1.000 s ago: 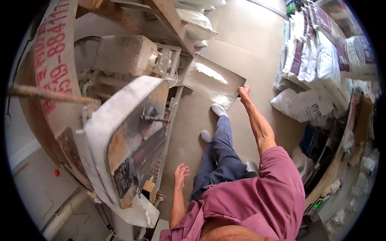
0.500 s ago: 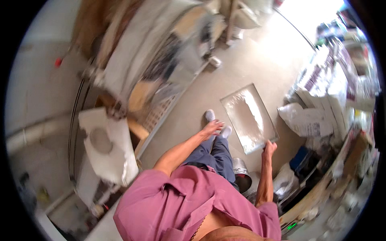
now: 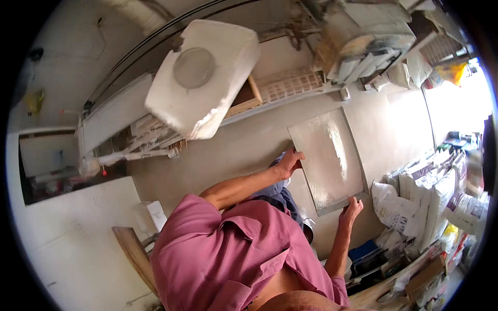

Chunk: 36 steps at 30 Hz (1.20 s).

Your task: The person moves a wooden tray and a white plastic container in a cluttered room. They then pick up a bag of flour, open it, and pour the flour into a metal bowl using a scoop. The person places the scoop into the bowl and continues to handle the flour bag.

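Observation:
A shiny, pale rectangular sheet with grey edges [image 3: 329, 160] hangs in front of me, above the floor; whether it is a glass pane or a shallow tray I cannot tell. My left hand [image 3: 289, 164] is closed at its left long edge, fingertips curled against the border. Near the lower right corner, my right hand [image 3: 354, 209] grips the near edge with the fingers bent round it. Light glares off the right part of the surface.
A machine with a white, worn cover and a round disc [image 3: 207, 78] stands at the upper left. Beyond it runs a bench with a wooden frame [image 3: 246, 98]. Stacked white sacks [image 3: 425, 192] line the right side. A dark blue box [image 3: 365, 251] sits near my right forearm.
My left hand has gone from free, over my legs, to the sheet's left edge. The right hand keeps its grip. My view has turned, so the white-covered machine now appears higher.

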{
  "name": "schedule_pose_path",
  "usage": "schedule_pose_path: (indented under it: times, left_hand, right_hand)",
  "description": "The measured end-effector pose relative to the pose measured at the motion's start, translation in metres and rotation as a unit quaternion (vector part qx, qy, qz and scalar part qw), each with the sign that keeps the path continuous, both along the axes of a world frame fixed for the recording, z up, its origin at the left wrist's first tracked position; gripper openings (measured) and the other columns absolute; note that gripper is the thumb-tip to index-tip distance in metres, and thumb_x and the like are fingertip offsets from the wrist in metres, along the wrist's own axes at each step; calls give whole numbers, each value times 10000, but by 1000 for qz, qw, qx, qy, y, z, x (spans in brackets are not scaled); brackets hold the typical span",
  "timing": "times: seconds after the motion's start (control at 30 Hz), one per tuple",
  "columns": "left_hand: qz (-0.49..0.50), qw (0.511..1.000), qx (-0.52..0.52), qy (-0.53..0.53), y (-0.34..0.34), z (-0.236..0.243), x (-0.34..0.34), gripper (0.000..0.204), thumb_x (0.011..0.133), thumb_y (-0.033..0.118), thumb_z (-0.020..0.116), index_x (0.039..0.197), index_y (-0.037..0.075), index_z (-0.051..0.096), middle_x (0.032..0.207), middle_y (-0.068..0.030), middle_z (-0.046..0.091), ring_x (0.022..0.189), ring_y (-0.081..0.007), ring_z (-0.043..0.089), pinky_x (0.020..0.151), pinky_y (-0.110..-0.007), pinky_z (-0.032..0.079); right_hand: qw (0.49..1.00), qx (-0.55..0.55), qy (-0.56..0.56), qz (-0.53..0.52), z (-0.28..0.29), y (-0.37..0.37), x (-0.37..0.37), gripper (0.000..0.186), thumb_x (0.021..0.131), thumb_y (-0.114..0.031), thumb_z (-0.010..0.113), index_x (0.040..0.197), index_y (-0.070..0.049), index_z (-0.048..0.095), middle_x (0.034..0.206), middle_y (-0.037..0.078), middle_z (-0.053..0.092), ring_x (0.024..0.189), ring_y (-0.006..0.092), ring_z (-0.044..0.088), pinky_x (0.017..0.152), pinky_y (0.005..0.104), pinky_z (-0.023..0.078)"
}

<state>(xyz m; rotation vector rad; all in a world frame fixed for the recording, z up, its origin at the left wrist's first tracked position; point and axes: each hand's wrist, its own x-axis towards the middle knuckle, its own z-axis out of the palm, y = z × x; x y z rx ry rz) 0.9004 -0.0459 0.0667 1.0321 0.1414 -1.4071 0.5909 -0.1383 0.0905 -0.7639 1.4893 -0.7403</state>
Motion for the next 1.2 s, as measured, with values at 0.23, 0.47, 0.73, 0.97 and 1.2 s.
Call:
schedule_pose_path:
  times: [0.23,0.47,0.73,0.97,1.2]
  left_hand:
    - [137,988,-55,-52,73,104,98,311,817,212,629,1083,61,569,969,-57,648,839,-182,675,753,-370,574]
    - [216,973,-87,-8,127,137,234,343,889,266,574,1137,30,541,1097,-114,634,981,-250,647,855,-430,547]
    - [263,957,-50,115,160,93,366,402,889,291,572,1171,10,516,1143,-124,592,1015,-263,615,866,-445,543]
    - [222,948,-63,217,165,72,401,434,907,321,531,1200,3,502,1151,-138,574,1022,-281,612,888,-455,557]
    - [222,881,-131,396,170,81,419,441,918,322,488,1231,14,526,1201,-138,612,1064,-266,637,902,-417,568]
  right_hand:
    - [965,-176,-126,146,125,6,155,470,781,-181,591,1203,26,562,1072,96,596,975,191,558,848,311,447]
    - [945,-223,-142,195,202,28,352,773,762,-172,618,1466,-32,330,1078,105,599,879,168,569,701,293,474]
    - [938,-175,-17,300,194,37,508,739,755,-173,638,1427,-29,367,1017,93,584,746,128,533,575,244,423]
    - [847,-367,178,343,198,46,591,745,775,-325,666,1391,8,414,1139,225,618,996,336,615,883,413,490]
    - [726,-451,301,422,274,91,695,733,826,-461,678,1340,14,460,1322,268,494,1154,429,551,966,468,444]
